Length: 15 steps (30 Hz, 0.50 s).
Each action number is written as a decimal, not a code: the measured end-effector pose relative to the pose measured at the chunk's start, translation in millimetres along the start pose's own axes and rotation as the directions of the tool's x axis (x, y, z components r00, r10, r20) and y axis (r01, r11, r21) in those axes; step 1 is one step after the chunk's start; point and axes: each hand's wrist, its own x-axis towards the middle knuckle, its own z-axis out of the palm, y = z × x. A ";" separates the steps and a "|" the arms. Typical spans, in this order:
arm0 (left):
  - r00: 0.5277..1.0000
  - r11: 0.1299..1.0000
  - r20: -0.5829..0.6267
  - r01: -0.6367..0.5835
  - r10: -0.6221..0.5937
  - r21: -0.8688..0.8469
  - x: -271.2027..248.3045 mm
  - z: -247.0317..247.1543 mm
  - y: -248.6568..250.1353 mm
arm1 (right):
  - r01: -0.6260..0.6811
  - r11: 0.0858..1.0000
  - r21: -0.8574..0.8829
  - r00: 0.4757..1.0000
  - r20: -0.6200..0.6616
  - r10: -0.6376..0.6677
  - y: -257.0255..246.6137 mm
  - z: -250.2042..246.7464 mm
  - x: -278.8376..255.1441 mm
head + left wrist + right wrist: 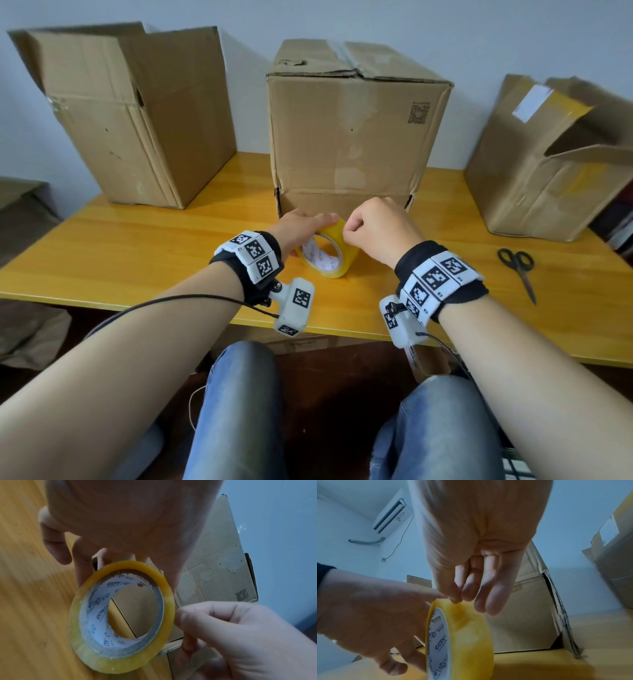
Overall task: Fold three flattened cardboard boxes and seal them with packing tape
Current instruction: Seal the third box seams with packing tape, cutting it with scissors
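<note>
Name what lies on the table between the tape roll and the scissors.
Only the right hand, picking at the tape roll; beyond it, bare tabletop up to the scissors, as the head view shows.

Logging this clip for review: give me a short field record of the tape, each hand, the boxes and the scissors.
tape roll: yellow, on edge on the table, before the middle box
left hand: holds the roll from its left side
right hand: fingertips pinch at the roll's top, seemingly picking for the tape end
middle box: top flaps closed
left box: top open
right box: tilted, flaps open
scissors: on table at right, untouched
</note>
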 end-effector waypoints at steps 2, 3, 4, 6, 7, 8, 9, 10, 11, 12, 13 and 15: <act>1.000 1.000 -0.003 -0.006 0.006 0.004 -0.1 1.3 -0.6 | -0.010 1.000 0.014 1.000 0.020 0.010 -1.3 -0.1 -0.7; 1.000 1.000 -0.007 -0.012 0.012 0.012 -0.2 1.7 -0.9 | -0.012 1.000 0.019 1.000 0.028 0.011 -2.1 0.2 -1.0; 1.000 1.000 -0.009 -0.016 0.016 0.018 -0.8 2.1 -1.2 | -0.013 1.000 0.020 0.999 0.032 0.012 -2.1 0.9 -1.3; 1.000 1.000 -0.009 -0.016 0.016 0.020 -2.6 2.7 -1.1 | -0.014 1.000 0.022 0.999 0.030 0.013 -1.3 2.0 -1.8; 1.000 1.000 -0.009 -0.016 0.016 0.019 -3.3 2.7 -1.1 | -0.013 1.000 0.025 1.000 0.027 0.013 -0.7 3.6 -2.4; 1.000 1.000 -0.009 -0.018 0.018 0.018 -3.8 2.8 -1.2 | -0.012 1.000 0.027 1.000 0.023 0.011 -0.3 5.4 -3.4; 1.000 1.000 -0.009 -0.021 0.021 0.016 -4.5 3.0 -1.0 | -0.013 1.000 0.025 1.000 0.021 0.013 0.0 7.4 -5.0; 1.000 1.000 -0.010 -0.023 0.023 0.011 -4.8 3.3 -1.1 | -0.018 1.000 0.025 1.000 0.018 0.017 0.6 9.9 -6.2; 1.000 1.000 -0.014 -0.024 0.024 0.006 -5.3 4.1 -0.9 | -0.026 0.999 0.030 1.000 0.017 0.025 1.7 11.6 -7.8; 0.999 1.000 -0.020 -0.026 0.026 0.000 -5.2 5.0 -1.0 | -0.033 0.999 0.042 0.999 0.020 0.032 2.9 12.2 -9.3; 0.999 0.999 -0.025 -0.032 0.032 -0.003 -5.3 5.9 -1.1 | -0.039 0.997 0.065 0.999 0.028 0.037 4.4 12.0 -10.6; 0.998 0.999 -0.039 -0.045 0.044 -0.009 -6.3 7.7 -0.8 | -0.047 0.990 0.130 0.998 0.056 0.040 7.2 10.6 -13.3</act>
